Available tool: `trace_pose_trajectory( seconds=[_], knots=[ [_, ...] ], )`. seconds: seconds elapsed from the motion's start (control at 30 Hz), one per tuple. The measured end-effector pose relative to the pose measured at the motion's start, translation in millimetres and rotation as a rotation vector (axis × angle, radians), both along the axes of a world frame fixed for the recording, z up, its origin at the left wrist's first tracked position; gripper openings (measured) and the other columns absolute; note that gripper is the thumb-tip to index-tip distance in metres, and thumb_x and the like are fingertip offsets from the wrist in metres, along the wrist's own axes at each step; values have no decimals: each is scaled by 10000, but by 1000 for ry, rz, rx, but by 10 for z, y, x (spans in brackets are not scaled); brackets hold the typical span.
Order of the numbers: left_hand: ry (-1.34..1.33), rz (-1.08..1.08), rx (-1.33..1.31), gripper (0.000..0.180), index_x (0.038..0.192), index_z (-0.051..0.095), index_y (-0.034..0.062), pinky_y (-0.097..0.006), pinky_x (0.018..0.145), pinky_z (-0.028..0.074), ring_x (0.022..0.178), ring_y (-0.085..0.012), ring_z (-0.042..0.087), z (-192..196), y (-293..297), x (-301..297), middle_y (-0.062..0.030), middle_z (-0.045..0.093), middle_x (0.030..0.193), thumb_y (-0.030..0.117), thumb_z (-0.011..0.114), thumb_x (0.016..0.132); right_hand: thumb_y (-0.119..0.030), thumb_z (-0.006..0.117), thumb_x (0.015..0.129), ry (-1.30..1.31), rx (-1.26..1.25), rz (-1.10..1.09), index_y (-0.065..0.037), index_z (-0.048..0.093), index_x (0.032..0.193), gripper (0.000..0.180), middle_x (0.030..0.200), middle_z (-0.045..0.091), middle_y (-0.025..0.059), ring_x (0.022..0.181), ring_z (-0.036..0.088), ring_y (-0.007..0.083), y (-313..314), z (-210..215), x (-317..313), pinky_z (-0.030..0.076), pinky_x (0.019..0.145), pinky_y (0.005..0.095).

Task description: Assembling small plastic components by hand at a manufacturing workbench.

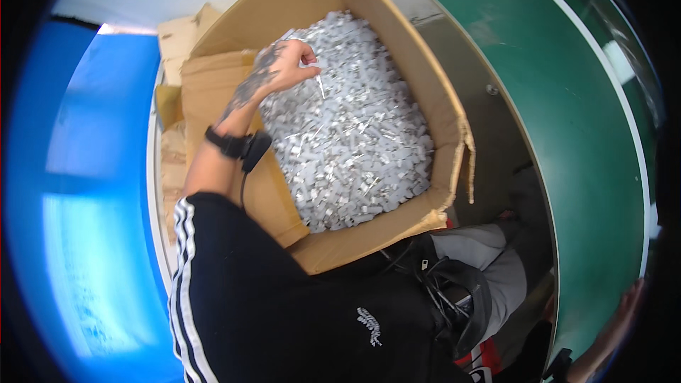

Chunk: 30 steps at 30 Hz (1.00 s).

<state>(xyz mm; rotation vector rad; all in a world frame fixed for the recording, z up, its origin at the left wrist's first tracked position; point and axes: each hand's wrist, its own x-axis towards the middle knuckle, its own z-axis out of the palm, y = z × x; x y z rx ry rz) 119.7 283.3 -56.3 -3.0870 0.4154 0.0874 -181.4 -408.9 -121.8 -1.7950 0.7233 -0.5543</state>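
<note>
My left hand [284, 64] reaches into a large open cardboard box [433, 92] heaped with several small white plastic parts [355, 135] that have thin metal pins. Its fingertips pinch one small white part [317, 71], whose thin pin hangs down just above the heap. The forearm is tattooed, with a black wrist device [230, 143] and a black sleeve with white stripes. My right hand [623, 315] shows only partly at the lower right rim, lying against the edge of a green surface [567, 120]; its fingers are blurred.
The green curved surface runs along the right side with a white border. A blue panel [92, 191] fills the left. Torn cardboard flaps [177, 42] lie behind the box. Black cables and a dark rounded object [461, 298] sit near my lap, below the box.
</note>
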Motion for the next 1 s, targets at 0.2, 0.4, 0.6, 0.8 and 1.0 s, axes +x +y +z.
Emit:
trace_pose_trajectory(
  seconds=[0.2, 0.4, 0.6, 0.8, 1.0],
  knots=[
    [310, -610, -784, 126, 764, 644, -12, -206, 527, 435, 582, -94, 548, 657, -2000, -886, -52, 596, 726, 3, 733, 677, -68, 797, 691, -269, -648, 645, 43, 533, 1184, 571, 1022, 622, 199, 854, 615, 277, 2342, 717, 285, 520, 710, 344],
    [494, -894, -1002, 114, 721, 641, -6, -200, 473, 385, 534, -78, 515, 459, -2978, -1240, -38, 579, 654, 12, 741, 669, 17, 748, 584, -780, -866, 398, 6, 650, 898, 329, 904, 602, 162, 559, 581, 177, 2420, 540, 458, 464, 436, 232],
    [696, -961, -964, 136, 678, 611, 3, -190, 461, 374, 535, -42, 493, 309, -3374, -1397, -14, 551, 635, 25, 744, 700, 43, 713, 569, -683, -874, 428, 42, 626, 882, 325, 871, 592, 149, 589, 604, 202, 2298, 490, 89, 461, 455, 249],
    [680, -1183, -1111, 110, 805, 657, -2, -206, 483, 426, 617, -69, 545, 285, -3513, -1499, -55, 596, 769, 76, 733, 794, 94, 743, 642, -622, -626, 306, 25, 543, 952, 376, 898, 600, 188, 639, 631, 236, 2279, 435, -197, 522, 515, 287],
    [889, -872, -1090, 158, 924, 702, 12, -181, 518, 457, 651, -66, 572, 278, -3511, -1462, -78, 636, 940, 32, 740, 772, 108, 628, 729, -627, -266, 250, 14, 496, 943, 268, 881, 627, 189, 734, 607, 191, 2231, 306, -330, 499, 627, 255]
  ],
)
